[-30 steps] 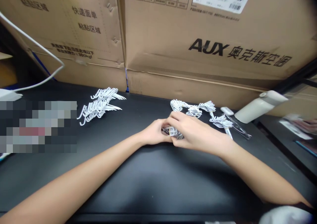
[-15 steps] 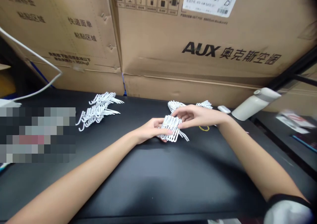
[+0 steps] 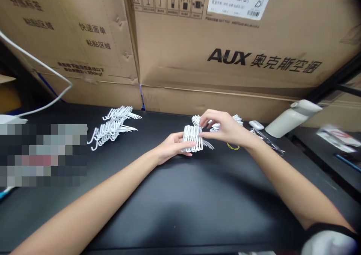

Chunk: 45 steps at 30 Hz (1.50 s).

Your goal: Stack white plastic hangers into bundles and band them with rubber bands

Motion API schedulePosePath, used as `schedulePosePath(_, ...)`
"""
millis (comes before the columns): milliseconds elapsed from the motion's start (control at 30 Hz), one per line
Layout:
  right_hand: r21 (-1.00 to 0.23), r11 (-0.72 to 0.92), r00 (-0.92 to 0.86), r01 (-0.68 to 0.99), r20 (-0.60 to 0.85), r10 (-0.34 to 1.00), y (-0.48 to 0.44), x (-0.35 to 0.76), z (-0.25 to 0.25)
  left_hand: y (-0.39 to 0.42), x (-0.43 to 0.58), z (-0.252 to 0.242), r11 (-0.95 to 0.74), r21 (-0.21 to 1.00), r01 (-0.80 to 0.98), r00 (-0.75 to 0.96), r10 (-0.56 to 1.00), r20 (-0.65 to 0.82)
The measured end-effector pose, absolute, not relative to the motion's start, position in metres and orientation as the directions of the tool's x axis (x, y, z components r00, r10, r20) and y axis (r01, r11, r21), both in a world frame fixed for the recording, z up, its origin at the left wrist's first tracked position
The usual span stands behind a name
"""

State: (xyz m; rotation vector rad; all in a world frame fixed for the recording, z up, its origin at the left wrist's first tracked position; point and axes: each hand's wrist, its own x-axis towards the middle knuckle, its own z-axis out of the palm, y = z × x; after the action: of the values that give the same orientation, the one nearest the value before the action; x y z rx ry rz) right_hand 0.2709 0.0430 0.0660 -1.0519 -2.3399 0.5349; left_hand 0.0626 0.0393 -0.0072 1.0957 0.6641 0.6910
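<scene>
A row of white wire hooks (image 3: 192, 135) is held side by side above the black table. My left hand (image 3: 171, 148) is closed round its left end, thumb across the front and fingers behind. At the upper right edge, my right hand (image 3: 221, 127) has its thumb and curled fingertips against the hooks. Thin hook ends stick out to the lower right. Behind my right hand lie more white hooks (image 3: 238, 119), partly covered by it. Two clusters of similar hooks (image 3: 109, 130) rest on the table to the left.
Large cardboard boxes (image 3: 225, 78) line the back of the black table (image 3: 169, 210). Right of my hand are a yellow rubber band (image 3: 233, 147), a small white case (image 3: 256, 125), a dark cable (image 3: 270, 144) and a tilted white bottle (image 3: 291, 117). A white cable (image 3: 42, 65) hangs at left.
The held hooks have risen slightly and now face the camera more squarely. My right hand has moved a little up and its fingers have shifted along the hooks' right edge.
</scene>
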Motion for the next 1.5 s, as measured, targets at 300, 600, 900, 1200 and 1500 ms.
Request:
schedulePosePath(300,-0.441,0.710,-0.672,0.549,0.272,0.689,0.028,0.263,0.074,0.037,0.065,-0.007,0.246,0.940,-0.238,0.552,0.830,-0.077)
schedulePosePath(600,-0.459,0.720,-0.706,0.521,0.243,0.666,0.023,0.261,0.079,0.041,0.062,-0.013,0.195,0.952,-0.234,0.526,0.849,-0.045)
schedulePosePath(900,-0.310,0.776,-0.671,0.550,0.389,0.631,0.020,0.249,0.061,0.039,0.064,-0.011,0.168,0.963,-0.211,0.574,0.818,-0.017)
schedulePosePath(1200,-0.436,0.720,-0.661,0.540,0.310,0.684,0.020,0.245,0.057,0.037,0.065,-0.014,0.030,0.981,-0.191,0.592,0.801,0.090)
schedulePosePath(1500,-0.123,0.822,-0.777,0.556,0.274,0.567,0.006,0.238,0.058,0.039,0.066,-0.019,0.100,0.968,-0.231,0.538,0.842,0.042)
